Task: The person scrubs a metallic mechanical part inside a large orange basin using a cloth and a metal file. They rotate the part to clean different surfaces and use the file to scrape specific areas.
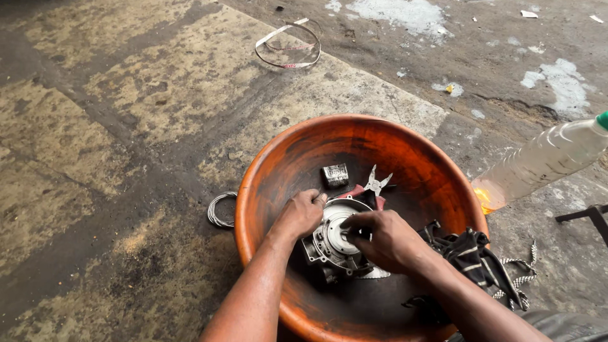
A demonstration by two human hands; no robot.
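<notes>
While both hands work inside the orange basin (272, 171), we judge that we are in the middle of handling the metal engine part (332, 244) that lies on the basin's dark, oily bottom, a little toward our side of the centre. Our left hand (303, 214) grips the part's upper left edge, fingers curled and pressed together against the rim to steady it. Our right hand (383, 239) lies over the round centre, fingertips drawn together as if pinching something small there; what they pinch we cannot tell, since the hand hides it.

The next move, as we read it, calls for a firm hold with the left hand so the part does not slide on the slick bottom, and a careful grip by the right fingertips on whatever sits at the hub.

Counting: one basin, one engine part, one pair of pliers (375, 185) with red handles lying just beyond the part, one small grey block (335, 175) beside the pliers, one dark striped rag (478, 256) draped over the right rim, one plastic bottle (544, 158) lying tilted by the basin on the right, one coil of wire (218, 210) on the ground touching the left wall, and one loose strap loop (288, 45) well apart on the concrete.
</notes>
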